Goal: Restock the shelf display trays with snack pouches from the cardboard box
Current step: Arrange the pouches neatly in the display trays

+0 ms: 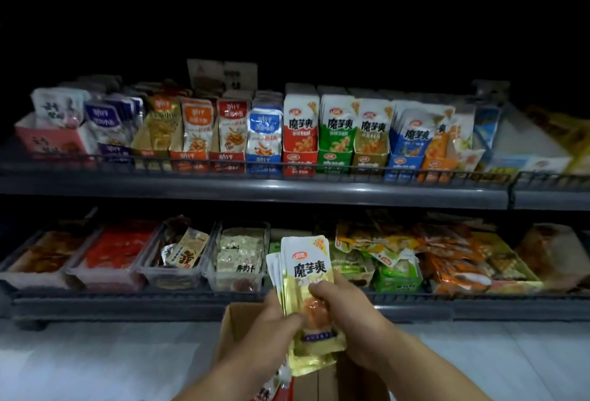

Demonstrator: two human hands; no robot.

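Holding a fanned stack of yellow snack pouches (pixel 307 269) upright, both hands are meeting just above the open cardboard box (pixel 230 327), in front of the lower shelf (pixel 191 303). The left hand (pixel 271 320) is gripping the stack's left edge, with its fingers curling behind the pouches and its thumb lying across the front near the bottom. The right hand (pixel 349 311) is gripping the right edge, its thumb pressing on the face of the front pouch while its fingers are wrapping behind, out of sight. Red and white packets (pixel 271 389) are showing inside the box beside the left forearm. On the upper shelf (pixel 287 188), a row of display trays is holding pouches upright, and the yellow tray (pixel 370 159) with matching pouches is sitting between a green tray (pixel 333 159) and a blue tray (pixel 400 162). Clear plastic bins (pixel 236 276) are lining the left part of the lower shelf, and loose green and orange packets (pixel 447 260) are lying heaped to the right.
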